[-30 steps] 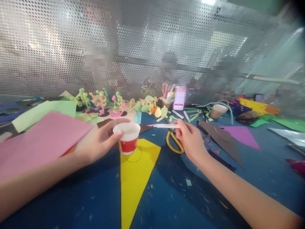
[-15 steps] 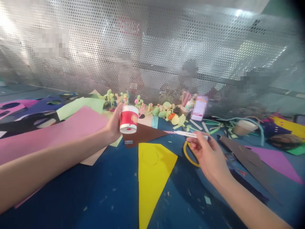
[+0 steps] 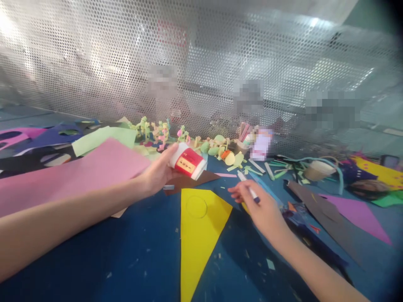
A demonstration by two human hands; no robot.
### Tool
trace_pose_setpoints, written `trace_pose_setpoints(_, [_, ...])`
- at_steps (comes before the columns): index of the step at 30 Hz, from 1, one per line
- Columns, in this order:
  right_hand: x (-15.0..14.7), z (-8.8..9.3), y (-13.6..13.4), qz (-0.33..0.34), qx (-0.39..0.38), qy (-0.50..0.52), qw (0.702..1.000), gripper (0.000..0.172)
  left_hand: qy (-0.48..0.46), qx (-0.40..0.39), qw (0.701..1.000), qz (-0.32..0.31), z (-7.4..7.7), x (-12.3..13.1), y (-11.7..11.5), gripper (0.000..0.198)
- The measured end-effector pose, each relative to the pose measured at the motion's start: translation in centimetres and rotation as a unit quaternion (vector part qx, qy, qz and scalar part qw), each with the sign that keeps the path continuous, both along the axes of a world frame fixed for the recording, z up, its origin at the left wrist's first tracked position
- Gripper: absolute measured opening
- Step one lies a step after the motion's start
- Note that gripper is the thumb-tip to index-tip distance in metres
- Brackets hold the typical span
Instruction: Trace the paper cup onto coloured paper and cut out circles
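Observation:
My left hand [image 3: 160, 170] is closed around a red and white paper cup [image 3: 188, 162], which is tilted on its side above the table. In my right hand [image 3: 256, 197] is a white pen with a dark end [image 3: 242, 178], pinched between thumb and fingers and pointing up and away. Between and below the hands lies a yellow sheet [image 3: 201, 235], tapering toward me, with a thin circle drawn near its far end. A brown sheet [image 3: 208, 178] lies partly hidden behind the cup. Yellow scissors handles show only slightly beside my right hand.
Pink foam-like sheet [image 3: 94, 180] and light green sheet [image 3: 103, 140] spread on the left. Small craft flowers [image 3: 145, 130], a phone [image 3: 262, 144] and a brown cup [image 3: 319, 170] stand at the back. Grey sheet [image 3: 317, 209] and purple sheet [image 3: 359, 214] lie right.
The paper cup has moved slightly right and tipped from near upright onto its side. My right hand has shifted left, and the pen has turned from pointing left to pointing away.

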State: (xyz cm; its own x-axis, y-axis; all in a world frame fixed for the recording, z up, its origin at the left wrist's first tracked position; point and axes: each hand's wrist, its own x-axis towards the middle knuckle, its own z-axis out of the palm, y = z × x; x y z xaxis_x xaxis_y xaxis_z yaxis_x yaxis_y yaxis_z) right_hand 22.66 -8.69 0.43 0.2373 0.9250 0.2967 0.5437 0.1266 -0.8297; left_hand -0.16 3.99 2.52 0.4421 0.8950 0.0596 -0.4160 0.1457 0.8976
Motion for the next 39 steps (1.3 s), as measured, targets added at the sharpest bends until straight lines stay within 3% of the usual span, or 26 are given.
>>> trace_pose_setpoints(2, [-0.4,-0.1,-0.2,0.033,-0.050,-0.138,0.989,0.008,-0.019,-0.006,0.998,0.056,0.2,-0.3,0.6,0.040])
trace_pose_setpoints(5, [-1.3,-0.1,-0.7,0.053,-0.100,-0.210,0.971,0.007,-0.025,-0.020,0.990,0.139,0.3,-0.9,2.0,0.043])
trace_pose_setpoints(8, [-2.2,0.2,-1.0,0.063,-0.119,-0.191,0.972,0.009,-0.003,-0.047,0.983,0.175,0.0,-1.5,3.1,0.046])
trace_pose_setpoints(12, [-1.2,0.7,-0.4,0.087,-0.070,-0.095,0.989,0.008,0.013,-0.062,0.985,0.161,-0.4,-1.9,3.8,0.050])
trace_pose_setpoints(15, [1.4,0.6,0.7,0.002,-0.011,-0.070,0.998,0.012,0.014,-0.037,0.987,0.154,-0.5,-2.0,3.9,0.050])
trace_pose_setpoints(18, [4.4,0.0,1.8,-0.109,0.052,-0.123,0.985,0.019,0.019,-0.018,0.986,0.163,-0.6,-1.9,4.1,0.046])
trace_pose_setpoints(21, [6.0,-0.6,2.3,-0.158,0.089,-0.156,0.971,0.035,0.026,-0.002,0.985,0.170,-0.7,-1.8,4.4,0.040])
trace_pose_setpoints(24, [5.0,-0.5,2.0,-0.130,0.097,-0.170,0.972,0.039,0.031,0.020,0.987,0.159,-0.9,-1.7,4.4,0.040])
trace_pose_setpoints(27, [2.5,0.0,1.1,-0.073,0.058,-0.206,0.974,0.024,0.046,0.055,0.989,0.131,-1.0,-1.5,3.8,0.043])
trace_pose_setpoints(33, [-0.5,-0.3,-0.1,0.142,0.014,-0.313,0.939,0.010,0.172,0.148,0.969,0.096,-0.7,-1.0,1.7,0.053])
trace_pose_setpoints(36, [-0.2,-1.0,0.3,0.106,-0.004,-0.365,0.925,0.007,0.222,0.226,0.946,0.064,-0.3,-0.9,0.6,0.054])
trace_pose_setpoints(39, [0.2,-1.2,0.5,0.052,0.035,-0.352,0.934,0.011,0.220,0.279,0.934,0.028,-0.1,-0.9,-0.3,0.059])
